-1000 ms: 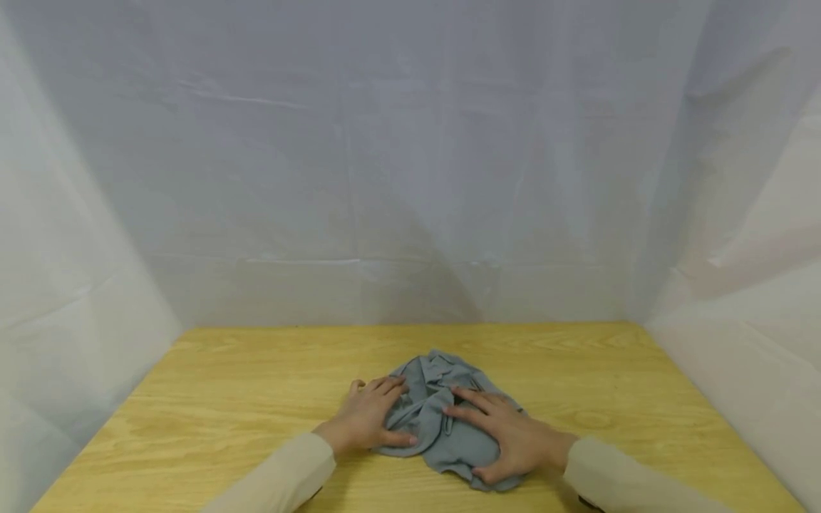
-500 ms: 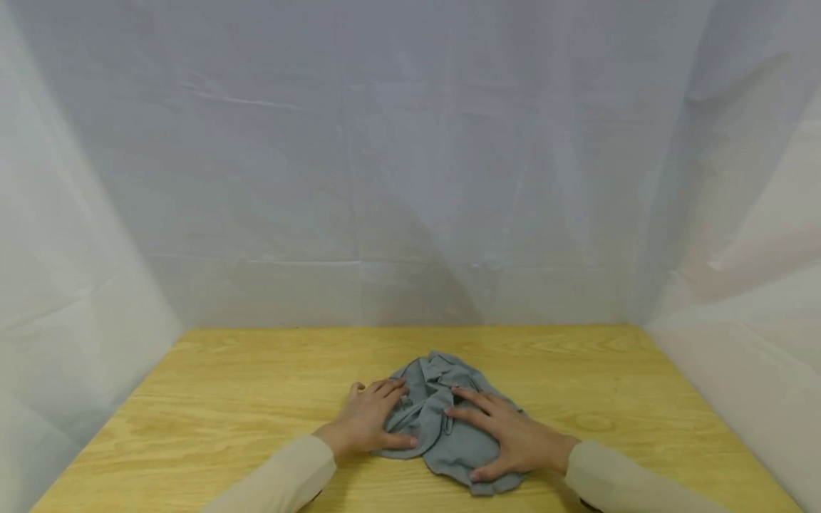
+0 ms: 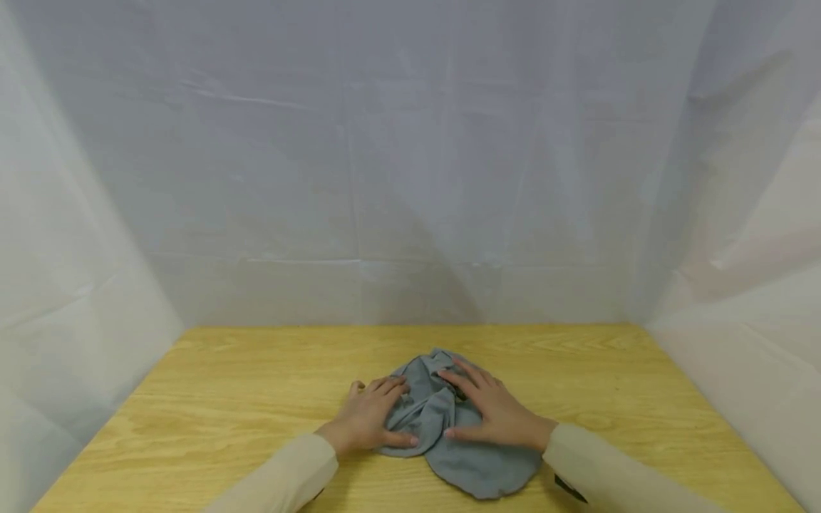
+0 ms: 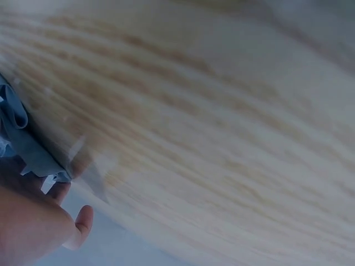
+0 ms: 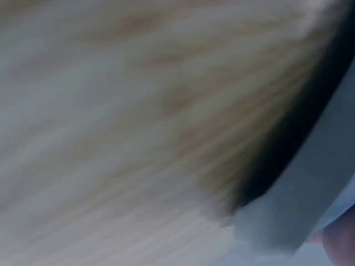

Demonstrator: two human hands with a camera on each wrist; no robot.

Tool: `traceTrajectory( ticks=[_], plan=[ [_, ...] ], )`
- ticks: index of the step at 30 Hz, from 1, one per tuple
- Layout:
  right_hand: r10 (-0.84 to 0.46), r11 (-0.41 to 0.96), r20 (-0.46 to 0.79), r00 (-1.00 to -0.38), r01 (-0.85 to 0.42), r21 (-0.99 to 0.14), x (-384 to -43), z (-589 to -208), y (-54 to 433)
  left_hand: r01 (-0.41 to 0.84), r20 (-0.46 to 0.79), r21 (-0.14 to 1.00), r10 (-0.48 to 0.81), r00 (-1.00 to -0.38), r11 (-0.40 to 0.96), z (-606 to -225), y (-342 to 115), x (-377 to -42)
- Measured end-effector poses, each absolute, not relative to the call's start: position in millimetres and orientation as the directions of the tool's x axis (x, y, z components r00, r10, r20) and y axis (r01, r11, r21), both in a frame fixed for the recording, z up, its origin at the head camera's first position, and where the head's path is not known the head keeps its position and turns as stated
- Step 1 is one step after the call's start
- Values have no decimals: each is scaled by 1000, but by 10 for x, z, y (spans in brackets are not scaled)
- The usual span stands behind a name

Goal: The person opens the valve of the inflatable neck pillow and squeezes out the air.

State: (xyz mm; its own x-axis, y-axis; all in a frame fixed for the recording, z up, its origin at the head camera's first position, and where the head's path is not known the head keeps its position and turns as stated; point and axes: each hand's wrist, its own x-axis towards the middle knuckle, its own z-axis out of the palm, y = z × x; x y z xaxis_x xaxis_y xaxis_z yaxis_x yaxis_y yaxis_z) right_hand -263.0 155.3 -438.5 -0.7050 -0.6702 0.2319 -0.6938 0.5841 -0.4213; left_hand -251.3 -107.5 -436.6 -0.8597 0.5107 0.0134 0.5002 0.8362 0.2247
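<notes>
A crumpled grey-blue cloth [image 3: 477,467] lies on the wooden table [image 3: 269,370] in the head view, with twisted folds in its middle and a smooth rounded flap at the near right. My left hand [image 3: 368,417] rests on its left side, fingers spread, thumb toward the near edge. Across its right part lies my right hand [image 3: 497,413], fingers extended over the folds and thumb pointing left. In the left wrist view the cloth's edge [image 4: 28,144] shows beside the left hand [image 4: 33,227]. The right wrist view is blurred, with a bit of the hand [image 5: 341,241] at the corner.
Pale plastic sheeting [image 3: 410,178] hangs behind the table, and more sheeting [image 3: 750,285] stands along the right side and the left. Light sleeves [image 3: 282,474] cover both forearms.
My right hand has moved away from me and slightly left over the cloth, uncovering the near right flap, which now lies smoother and rounder. The left hand has stayed in place.
</notes>
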Motion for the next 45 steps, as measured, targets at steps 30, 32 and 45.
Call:
traceTrajectory(
  ticks=[30, 32, 45],
  plan=[
    [-639, 692, 50, -767, -602, -398, -2708, -4319, 1345, 540, 24, 314, 562, -827, 781, -4304, -1132, -2463],
    [-639, 696, 47, -768, -602, -390, -2712, -4327, 1341, 556, 27, 317, 578, -815, 769, -4304, -1158, -2458],
    [-657, 687, 56, -752, -628, -365, -2682, -4338, 1352, 567, 26, 224, 577, -816, 792, -4369, -1185, -2440]
  ],
)
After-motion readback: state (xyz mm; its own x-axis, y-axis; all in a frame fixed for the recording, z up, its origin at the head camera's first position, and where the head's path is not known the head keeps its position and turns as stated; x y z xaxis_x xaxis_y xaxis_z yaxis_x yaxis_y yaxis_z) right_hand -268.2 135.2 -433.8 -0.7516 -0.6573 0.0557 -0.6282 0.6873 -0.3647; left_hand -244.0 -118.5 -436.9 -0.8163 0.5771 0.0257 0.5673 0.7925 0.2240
